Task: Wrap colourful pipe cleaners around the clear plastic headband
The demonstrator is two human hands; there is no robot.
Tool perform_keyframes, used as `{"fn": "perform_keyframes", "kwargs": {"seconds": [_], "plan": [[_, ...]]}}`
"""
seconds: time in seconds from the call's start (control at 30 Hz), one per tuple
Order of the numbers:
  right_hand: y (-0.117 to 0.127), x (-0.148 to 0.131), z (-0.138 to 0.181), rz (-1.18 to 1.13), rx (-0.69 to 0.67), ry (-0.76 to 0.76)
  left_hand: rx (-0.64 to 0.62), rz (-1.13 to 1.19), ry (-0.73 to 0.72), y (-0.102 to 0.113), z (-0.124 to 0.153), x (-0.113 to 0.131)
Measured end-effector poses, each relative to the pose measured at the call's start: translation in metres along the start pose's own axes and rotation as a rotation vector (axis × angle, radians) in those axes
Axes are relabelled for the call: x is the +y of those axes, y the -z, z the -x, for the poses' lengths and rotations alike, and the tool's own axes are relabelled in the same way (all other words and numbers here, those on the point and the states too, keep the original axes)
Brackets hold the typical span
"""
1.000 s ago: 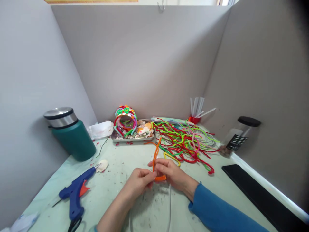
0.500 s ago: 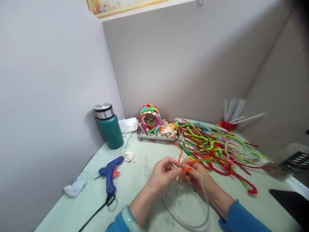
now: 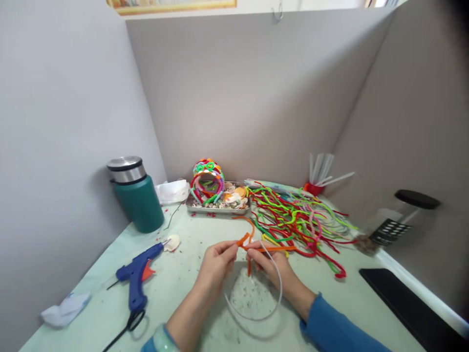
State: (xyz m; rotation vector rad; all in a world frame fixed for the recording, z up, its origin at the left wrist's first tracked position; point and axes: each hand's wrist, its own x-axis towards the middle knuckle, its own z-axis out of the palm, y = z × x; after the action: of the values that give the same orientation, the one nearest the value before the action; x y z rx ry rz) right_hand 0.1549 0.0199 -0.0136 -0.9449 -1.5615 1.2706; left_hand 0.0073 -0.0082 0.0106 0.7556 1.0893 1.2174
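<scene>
My left hand (image 3: 216, 266) and my right hand (image 3: 269, 264) meet over the pale green table (image 3: 183, 288). Both pinch an orange pipe cleaner (image 3: 256, 247) against the top of a thin clear headband (image 3: 271, 293), whose arc curves down toward me. The orange strand is bent around the band, with one end sticking right and another hanging down. Behind them lies a loose pile of red, green, yellow and pink pipe cleaners (image 3: 296, 217).
A blue glue gun (image 3: 139, 274) and a shell (image 3: 172, 242) lie at left, near a teal flask (image 3: 137, 198) and crumpled tissue (image 3: 64, 310). A metal tray (image 3: 216, 205) of shells holds decorated headbands (image 3: 207, 178). Glue sticks (image 3: 320, 171), a jar (image 3: 399, 220), a black slab (image 3: 406, 305) sit right.
The orange pipe cleaner has been bent further around the headband; its long end swung from pointing up to lying rightward. The headband's arc came into full view as my head turned.
</scene>
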Motion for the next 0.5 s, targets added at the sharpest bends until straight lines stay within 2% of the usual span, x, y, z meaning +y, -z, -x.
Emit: {"fn": "perform_keyframes", "kwargs": {"seconds": [0.3, 0.4, 0.5], "plan": [[-0.006, 0.011, 0.001, -0.095, 0.012, -0.034, 0.054, -0.097, 0.026, -0.001, 0.000, -0.003], [-0.007, 0.007, 0.002, -0.069, 0.027, -0.011, 0.076, -0.223, -0.033, -0.001, -0.002, -0.005], [-0.006, 0.007, 0.002, -0.008, 0.081, 0.043, 0.079, -0.392, -0.153, 0.002, -0.005, -0.010]]}}
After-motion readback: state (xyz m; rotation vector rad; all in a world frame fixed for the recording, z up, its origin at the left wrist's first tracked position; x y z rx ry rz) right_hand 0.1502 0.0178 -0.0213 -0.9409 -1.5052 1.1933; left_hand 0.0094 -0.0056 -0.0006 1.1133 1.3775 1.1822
